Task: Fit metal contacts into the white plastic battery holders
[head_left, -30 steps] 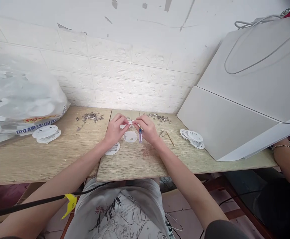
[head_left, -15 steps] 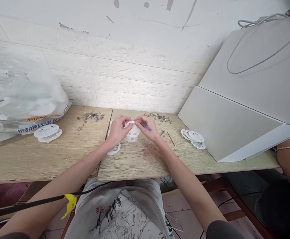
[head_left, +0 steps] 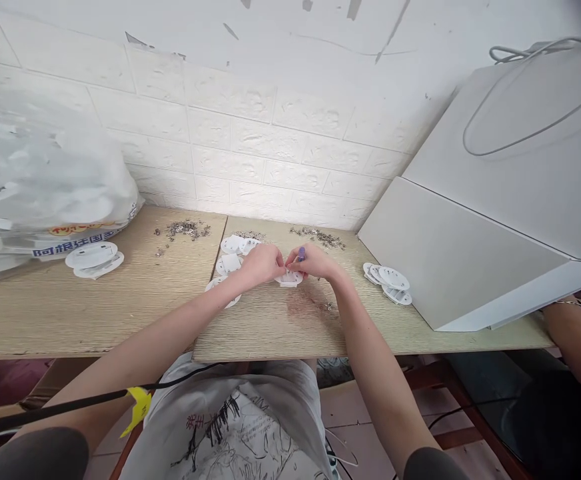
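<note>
Both hands meet over a white round plastic part (head_left: pixel 289 280) lying on the table. The fingers of my left hand (head_left: pixel 264 263) are pinched together at its upper left; what they hold, if anything, is too small to tell. My right hand (head_left: pixel 318 261) has a slim purple-handled tool (head_left: pixel 301 253) upright between its fingers, with its lower end hidden. Those fingertips also reach the part's top edge. Left of my hands lie several similar white round parts (head_left: pixel 229 264), partly covered by my left wrist.
Small metal pieces form piles at the back left (head_left: pixel 186 230) and back right (head_left: pixel 320 237). More white discs lie by the plastic bag (head_left: pixel 85 193) and in a stack (head_left: pixel 391 279) beside the large grey-white cabinet (head_left: pixel 475 253). Another person's arm (head_left: pixel 578 340) shows at far right.
The white part that both hands held up is no longer raised; my hands are now lower and slightly right, over a part on the table. The purple-handled tool has turned upright.
</note>
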Tool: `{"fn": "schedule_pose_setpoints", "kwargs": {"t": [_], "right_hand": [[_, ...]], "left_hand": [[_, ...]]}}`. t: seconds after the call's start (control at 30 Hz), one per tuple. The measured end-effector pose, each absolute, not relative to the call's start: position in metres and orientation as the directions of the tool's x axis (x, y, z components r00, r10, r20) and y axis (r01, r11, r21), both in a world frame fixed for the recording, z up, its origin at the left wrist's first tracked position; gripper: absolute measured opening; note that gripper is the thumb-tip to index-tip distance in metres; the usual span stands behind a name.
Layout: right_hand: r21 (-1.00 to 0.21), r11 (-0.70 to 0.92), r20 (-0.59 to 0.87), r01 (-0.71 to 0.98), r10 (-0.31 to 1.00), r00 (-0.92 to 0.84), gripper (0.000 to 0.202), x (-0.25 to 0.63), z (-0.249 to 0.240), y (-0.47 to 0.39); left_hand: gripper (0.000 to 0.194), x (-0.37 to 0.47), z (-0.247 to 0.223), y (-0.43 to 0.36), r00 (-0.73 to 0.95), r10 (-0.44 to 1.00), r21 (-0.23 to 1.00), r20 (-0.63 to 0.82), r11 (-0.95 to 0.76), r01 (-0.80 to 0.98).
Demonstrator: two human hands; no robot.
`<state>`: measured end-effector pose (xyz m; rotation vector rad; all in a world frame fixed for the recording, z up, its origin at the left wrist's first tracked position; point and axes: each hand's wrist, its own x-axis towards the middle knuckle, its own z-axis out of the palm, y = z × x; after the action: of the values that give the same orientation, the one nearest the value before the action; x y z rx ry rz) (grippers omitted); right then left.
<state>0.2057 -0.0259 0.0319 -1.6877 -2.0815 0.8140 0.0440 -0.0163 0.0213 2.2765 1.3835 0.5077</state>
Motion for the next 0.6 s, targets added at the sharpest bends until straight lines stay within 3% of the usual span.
{"fn": "schedule_pose_setpoints", "kwargs": {"t": [0.2, 0.3, 0.43, 0.6], "right_hand": [[-0.404, 0.181, -0.029, 0.897, 0.977, -0.210, 0.010, 0.202, 0.028, -0.023], [-0.350, 0.186, -0.024, 0.918, 0.978, -0.207, 0.013, 0.202, 0.025, -0.020], [-0.399, 0.213, -0.005, 0.892, 0.972, -0.235, 0.012, 0.205, 0.023, -0.018], [-0.503, 0.222, 0.023, 0.835, 0.969, -0.245, 0.014, 0.210, 0.023, -0.018]], "left_hand": [[0.016, 0.049, 0.019, -0.008, 0.453, 0.887, 0.480, 0.094, -0.439, 0.760], [0.016, 0.048, 0.017, -0.007, 0.469, 0.875, 0.453, 0.117, -0.467, 0.759], [0.016, 0.039, 0.010, -0.001, 0.520, 0.835, 0.469, 0.178, -0.537, 0.701], [0.039, 0.026, 0.000, 0.013, 0.499, 0.808, 0.529, 0.312, -0.584, 0.615]]}}
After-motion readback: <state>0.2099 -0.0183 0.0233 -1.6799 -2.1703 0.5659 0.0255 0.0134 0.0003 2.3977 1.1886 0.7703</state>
